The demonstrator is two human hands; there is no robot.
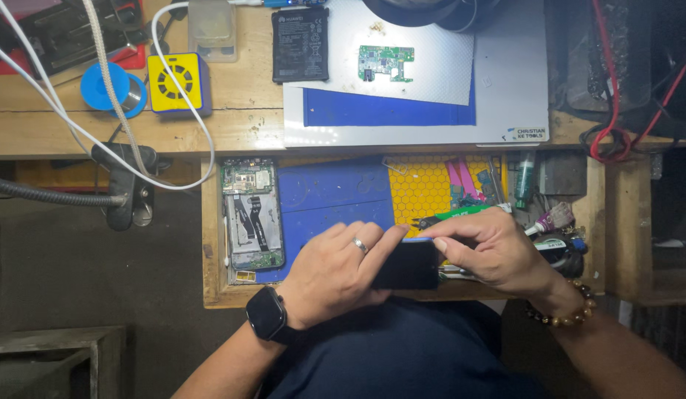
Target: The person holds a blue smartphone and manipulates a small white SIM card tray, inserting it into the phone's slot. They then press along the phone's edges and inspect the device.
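head view: both hands pinch a dark phone panel (406, 264) over the open drawer (210, 222). left hand (335, 270) grips its left edge, right hand (490, 251) its top right; an opened phone (252, 214) lies just left.

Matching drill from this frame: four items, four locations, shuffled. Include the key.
Items:
1. green circuit board
2. black battery
3. opened phone body
4. dark phone

Places:
A. in the drawer, on the left end of the blue mat
B. between the left hand and right hand
C. on the pale textured sheet on the bench top
D. on the bench top, just left of the grey mat

Pairs: 1-C, 2-D, 3-A, 4-B
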